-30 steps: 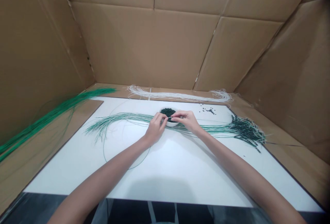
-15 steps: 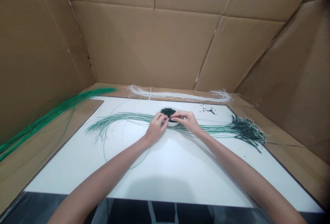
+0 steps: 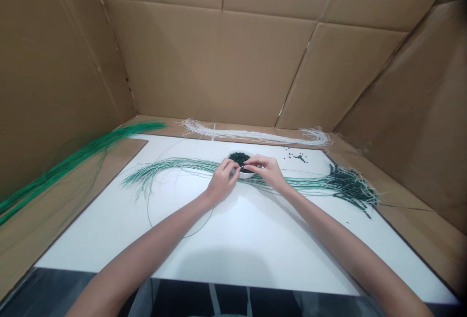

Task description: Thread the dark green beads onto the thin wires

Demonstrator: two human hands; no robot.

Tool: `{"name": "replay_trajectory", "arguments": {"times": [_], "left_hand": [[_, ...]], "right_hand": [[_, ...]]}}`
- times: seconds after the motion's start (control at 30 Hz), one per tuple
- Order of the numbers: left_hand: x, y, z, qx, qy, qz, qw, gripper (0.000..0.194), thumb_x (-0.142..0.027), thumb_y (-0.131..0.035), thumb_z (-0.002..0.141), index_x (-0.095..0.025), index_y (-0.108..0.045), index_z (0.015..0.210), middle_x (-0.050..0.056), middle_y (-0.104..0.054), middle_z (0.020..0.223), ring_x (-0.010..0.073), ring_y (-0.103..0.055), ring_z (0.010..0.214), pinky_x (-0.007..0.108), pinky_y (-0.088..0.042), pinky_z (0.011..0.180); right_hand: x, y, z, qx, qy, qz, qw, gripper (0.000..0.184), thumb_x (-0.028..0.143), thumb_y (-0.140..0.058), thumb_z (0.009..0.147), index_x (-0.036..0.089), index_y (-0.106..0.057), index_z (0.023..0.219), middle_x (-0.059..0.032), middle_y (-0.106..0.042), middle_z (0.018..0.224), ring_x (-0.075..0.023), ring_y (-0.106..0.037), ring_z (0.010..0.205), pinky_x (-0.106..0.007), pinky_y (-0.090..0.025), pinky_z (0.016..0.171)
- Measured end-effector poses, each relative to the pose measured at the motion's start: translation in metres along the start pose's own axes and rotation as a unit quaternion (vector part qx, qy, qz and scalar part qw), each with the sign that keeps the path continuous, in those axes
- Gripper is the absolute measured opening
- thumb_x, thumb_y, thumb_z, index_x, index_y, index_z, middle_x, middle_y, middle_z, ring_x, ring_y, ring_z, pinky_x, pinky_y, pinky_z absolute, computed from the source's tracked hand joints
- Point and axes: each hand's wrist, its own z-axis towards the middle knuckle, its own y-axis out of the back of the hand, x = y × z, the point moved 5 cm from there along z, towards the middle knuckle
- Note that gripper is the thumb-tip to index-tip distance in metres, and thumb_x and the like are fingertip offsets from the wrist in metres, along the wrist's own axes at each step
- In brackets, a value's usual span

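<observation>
My left hand (image 3: 222, 181) and my right hand (image 3: 267, 169) meet just in front of a small white bowl (image 3: 242, 163) filled with dark green beads. Both hands have fingers pinched together. The left pinches the end of a thin green wire (image 3: 164, 210) that loops across the white board. The right pinches something tiny at that wire's tip, too small to name. A bundle of pale green wires (image 3: 164, 167) lies across the board behind my hands, ending in a beaded dark green cluster (image 3: 348, 184) at the right.
A white board (image 3: 237, 239) covers the table inside tall cardboard walls. White cords (image 3: 255, 135) lie along the far edge. A bright green wire bundle (image 3: 73, 156) runs along the left. A few loose beads (image 3: 297, 156) lie right of the bowl.
My hands have stayed nearly still at the bowl, with small finger movements. The view has shifted slightly.
</observation>
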Motion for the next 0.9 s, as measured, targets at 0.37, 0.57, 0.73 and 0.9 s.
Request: {"name": "replay_trajectory", "arguments": {"times": [0.37,0.57,0.73,0.9], "left_hand": [[0.0005,-0.0002,-0.0003,-0.003,-0.004,0.004,1.0,0.011,-0.02,-0.04,0.082,-0.017,-0.05,0.08,0.003,-0.049,0.082,0.0106,-0.049,0.077,0.022,-0.04,0.074],[-0.0002,0.0003,0.0001,-0.002,-0.006,0.006,1.0,0.01,-0.019,-0.04,0.082,-0.017,-0.05,0.079,0.002,-0.049,0.081,0.01,-0.049,0.076,0.021,-0.039,0.073],[0.0002,0.0,-0.0001,-0.008,-0.011,0.008,1.0,0.01,-0.018,-0.04,0.082,-0.017,-0.05,0.08,0.002,-0.049,0.081,0.0101,-0.049,0.075,0.022,-0.04,0.073],[0.001,-0.0009,0.0001,-0.006,-0.015,0.011,1.0,0.01,-0.019,-0.04,0.082,-0.017,-0.05,0.08,0.003,-0.049,0.081,0.0106,-0.049,0.076,0.022,-0.04,0.073]], "right_hand": [[0.0014,-0.0014,-0.001,0.002,0.003,-0.008,1.0,0.017,0.031,-0.063,0.064,0.016,-0.067,0.072,-0.0047,-0.063,0.073,-0.0133,-0.056,0.065,-0.025,-0.045,0.06],[0.0029,-0.0009,-0.0013,-0.002,0.007,-0.004,1.0,0.016,0.03,-0.063,0.065,0.016,-0.066,0.071,-0.0047,-0.063,0.072,-0.0132,-0.056,0.065,-0.024,-0.044,0.06],[0.0016,-0.0004,-0.0012,-0.005,0.006,-0.005,1.0,0.017,0.031,-0.063,0.064,0.016,-0.066,0.071,-0.0047,-0.063,0.072,-0.0135,-0.056,0.065,-0.024,-0.045,0.06],[0.0025,-0.0006,-0.0014,-0.005,0.019,-0.023,1.0,0.016,0.031,-0.063,0.066,0.016,-0.066,0.072,-0.0045,-0.063,0.072,-0.0132,-0.056,0.064,-0.024,-0.045,0.059]]}}
